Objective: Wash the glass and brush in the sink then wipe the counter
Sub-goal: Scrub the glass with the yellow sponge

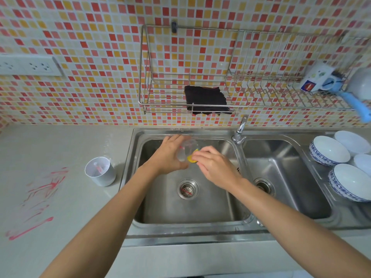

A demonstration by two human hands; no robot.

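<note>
Over the left sink basin (210,209), my left hand (170,155) grips a clear glass (187,150), tilted on its side. My right hand (215,165) presses a yellow sponge (192,158) against the glass's rim; most of the sponge is hidden under my fingers. A pink brush (30,228) lies on the counter (80,207) at the far left, beside red smears (46,189). A dark cloth (204,100) hangs in the wire wall rack (160,105) above the sink.
A white cup (100,171) stands on the counter just left of the sink. The tap (241,129) sits between the two basins. Several white-and-blue bowls (331,150) rest on the drainboard at right. A mug and a blue-handled tool (355,105) sit in the rack's right side.
</note>
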